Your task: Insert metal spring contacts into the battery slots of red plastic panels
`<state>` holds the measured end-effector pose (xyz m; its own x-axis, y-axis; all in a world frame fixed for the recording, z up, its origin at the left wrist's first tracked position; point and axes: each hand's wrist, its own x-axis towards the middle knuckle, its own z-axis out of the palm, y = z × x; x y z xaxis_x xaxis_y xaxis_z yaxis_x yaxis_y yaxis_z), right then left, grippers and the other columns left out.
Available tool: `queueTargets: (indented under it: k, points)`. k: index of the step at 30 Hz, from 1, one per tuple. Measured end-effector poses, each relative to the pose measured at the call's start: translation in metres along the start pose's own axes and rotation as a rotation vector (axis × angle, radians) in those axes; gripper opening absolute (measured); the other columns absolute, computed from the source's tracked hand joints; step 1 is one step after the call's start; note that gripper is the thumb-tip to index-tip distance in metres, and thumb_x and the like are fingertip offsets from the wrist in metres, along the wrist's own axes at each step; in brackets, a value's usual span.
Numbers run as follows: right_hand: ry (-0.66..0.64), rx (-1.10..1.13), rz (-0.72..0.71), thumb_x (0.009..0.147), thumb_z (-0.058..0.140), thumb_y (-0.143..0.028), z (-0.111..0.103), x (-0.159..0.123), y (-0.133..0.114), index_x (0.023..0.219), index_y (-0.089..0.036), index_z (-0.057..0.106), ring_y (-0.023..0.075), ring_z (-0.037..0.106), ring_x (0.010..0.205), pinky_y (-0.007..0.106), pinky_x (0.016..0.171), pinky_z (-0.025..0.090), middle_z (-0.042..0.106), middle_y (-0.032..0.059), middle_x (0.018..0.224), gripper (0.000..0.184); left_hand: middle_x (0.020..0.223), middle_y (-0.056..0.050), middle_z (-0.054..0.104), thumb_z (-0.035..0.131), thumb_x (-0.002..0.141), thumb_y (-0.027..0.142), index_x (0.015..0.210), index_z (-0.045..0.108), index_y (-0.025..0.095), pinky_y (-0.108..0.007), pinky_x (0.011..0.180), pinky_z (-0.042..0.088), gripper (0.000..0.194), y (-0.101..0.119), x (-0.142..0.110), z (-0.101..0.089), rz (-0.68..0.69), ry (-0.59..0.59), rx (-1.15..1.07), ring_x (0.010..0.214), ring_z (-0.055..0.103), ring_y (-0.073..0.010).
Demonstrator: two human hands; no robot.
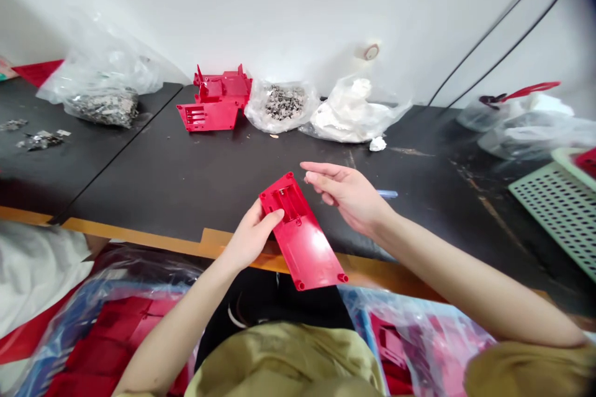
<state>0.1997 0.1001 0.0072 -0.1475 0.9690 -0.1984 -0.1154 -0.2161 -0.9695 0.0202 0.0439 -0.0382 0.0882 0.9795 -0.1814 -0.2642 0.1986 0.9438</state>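
Note:
My left hand [254, 232] grips a red plastic panel [313, 251] by its left edge, thumb on top. The panel is tilted and reaches past the table's front edge. A recessed battery compartment with small metal contacts lies in its upper part, and round posts stand at its corners. Just right of the panel's upper end, apart from it, my right hand [349, 195] is closed in a pinch. Something tiny may be between thumb and fingers, too small to name.
Against the wall are stacked red plastic parts [212, 116], a bag of small metal pieces [285, 104] and a bag of white material [347, 115]. Another metal-filled bag [105, 105] lies left. A green basket [552, 198] stands right. Lined crates [81, 316] of red parts flank my lap.

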Motion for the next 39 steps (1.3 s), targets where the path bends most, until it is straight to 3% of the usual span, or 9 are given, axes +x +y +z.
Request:
queueTargets:
  k: [4, 9, 15, 19, 24, 27, 29, 35, 39]
  points:
    - [-0.029, 0.099, 0.06, 0.059, 0.091, -0.035, 0.001, -0.001, 0.003, 0.088, -0.022, 0.08, 0.0093, 0.065, 0.077, 0.023, 0.078, 0.054, 0.072, -0.0003, 0.08, 0.034, 0.096, -0.004, 0.074, 0.074, 0.071, 0.034, 0.103, 0.067, 0.018, -0.029, 0.077, 0.051, 0.037, -0.009, 0.0, -0.003, 0.006, 0.053, -0.036, 0.086, 0.065, -0.0201]
    - [-0.042, -0.014, 0.147, 0.063, 0.089, -0.035, -0.003, -0.004, 0.005, 0.089, -0.023, 0.08, 0.0095, 0.064, 0.074, 0.018, 0.056, 0.046, 0.075, 0.0018, 0.083, 0.03, 0.091, -0.001, 0.072, 0.074, 0.07, 0.033, 0.101, 0.067, 0.019, -0.027, 0.073, 0.05, 0.035, -0.013, 0.002, -0.008, -0.013, 0.07, -0.117, 0.077, 0.063, -0.0166]
    - [-0.061, 0.052, 0.233, 0.059, 0.091, -0.03, -0.007, -0.001, 0.008, 0.085, -0.023, 0.08, 0.0109, 0.069, 0.077, 0.026, 0.084, 0.058, 0.075, 0.0005, 0.081, 0.03, 0.095, -0.002, 0.073, 0.072, 0.075, 0.031, 0.101, 0.067, 0.019, -0.027, 0.076, 0.05, 0.03, -0.01, 0.001, -0.006, -0.046, 0.048, -0.09, 0.082, 0.064, -0.0177]
    - [-0.077, -0.029, 0.215, 0.061, 0.09, -0.036, -0.011, -0.001, 0.012, 0.09, -0.024, 0.08, 0.0128, 0.07, 0.081, 0.03, 0.089, 0.058, 0.076, 0.0013, 0.086, 0.033, 0.096, -0.003, 0.073, 0.072, 0.075, 0.031, 0.101, 0.067, 0.019, -0.029, 0.079, 0.051, 0.029, -0.01, 0.0, -0.008, -0.057, 0.046, -0.087, 0.087, 0.065, -0.0204]
    - [0.023, -0.058, 0.176, 0.061, 0.09, -0.042, -0.019, 0.003, 0.015, 0.083, -0.023, 0.079, 0.0122, 0.07, 0.078, 0.025, 0.077, 0.059, 0.074, 0.0012, 0.082, 0.031, 0.093, -0.002, 0.072, 0.072, 0.076, 0.031, 0.099, 0.067, 0.02, -0.028, 0.078, 0.051, 0.026, -0.01, -0.001, -0.008, -0.057, 0.042, -0.092, 0.084, 0.065, -0.019]
    - [0.063, 0.004, 0.221, 0.058, 0.092, -0.038, -0.02, 0.005, 0.013, 0.081, -0.024, 0.079, 0.0072, 0.066, 0.07, 0.014, 0.059, 0.053, 0.073, -0.0004, 0.08, 0.029, 0.092, -0.002, 0.072, 0.072, 0.076, 0.031, 0.097, 0.067, 0.02, -0.026, 0.075, 0.05, 0.024, -0.008, -0.001, -0.007, -0.057, 0.04, -0.091, 0.081, 0.063, -0.0174]
    - [0.045, 0.045, 0.234, 0.06, 0.092, -0.033, -0.018, 0.005, 0.011, 0.083, -0.024, 0.079, 0.0041, 0.062, 0.066, 0.011, 0.056, 0.051, 0.072, -0.0017, 0.08, 0.028, 0.091, -0.001, 0.072, 0.072, 0.077, 0.031, 0.097, 0.067, 0.02, -0.026, 0.074, 0.05, 0.024, -0.007, -0.001, -0.006, -0.065, 0.038, -0.086, 0.08, 0.063, -0.017]
    - [-0.04, 0.057, 0.276, 0.07, 0.086, -0.03, -0.01, -0.001, 0.012, 0.096, -0.024, 0.079, 0.0096, 0.068, 0.082, 0.026, 0.096, 0.055, 0.074, -0.0002, 0.083, 0.027, 0.094, -0.002, 0.072, 0.074, 0.074, 0.032, 0.099, 0.067, 0.02, -0.028, 0.077, 0.051, 0.028, -0.006, 0.0, -0.005, -0.06, 0.053, -0.084, 0.086, 0.064, -0.0195]
    - [-0.16, 0.031, 0.256, 0.078, 0.079, -0.04, -0.007, -0.012, 0.021, 0.104, -0.027, 0.078, 0.0152, 0.071, 0.091, 0.033, 0.095, 0.055, 0.077, 0.0033, 0.098, 0.03, 0.095, -0.003, 0.073, 0.075, 0.073, 0.034, 0.098, 0.067, 0.02, -0.029, 0.076, 0.051, 0.03, -0.005, -0.001, -0.005, -0.082, 0.048, -0.084, 0.086, 0.065, -0.0211]
